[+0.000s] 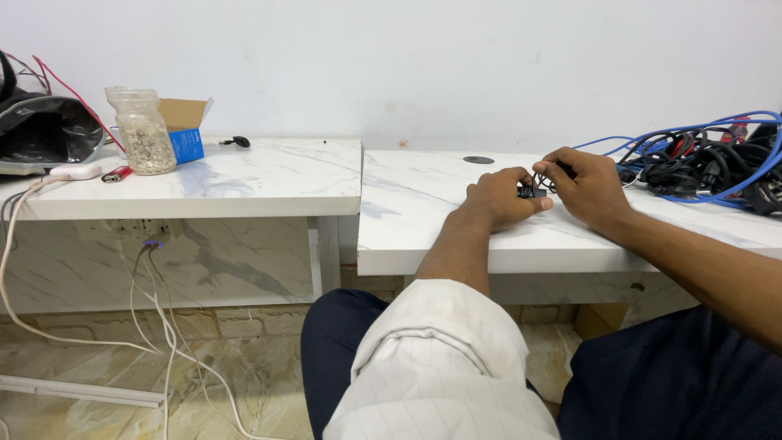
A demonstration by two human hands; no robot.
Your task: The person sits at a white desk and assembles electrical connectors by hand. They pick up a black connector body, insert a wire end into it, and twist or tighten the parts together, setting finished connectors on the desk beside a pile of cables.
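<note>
— Black connector sits on the white marble-look desk, pinched between my two hands. Which step is this?

— Holding and working it, I judge. My left hand is curled shut on the connector; my right hand pinches its thin black wire between closed fingertips. A next move calls for a steady grip and slack wire.

— Packages?

— One open cardboard box, blue-sided, at the far left beside a clear jar of pale grains. Tangled blue and black cables lie to the right.
</note>
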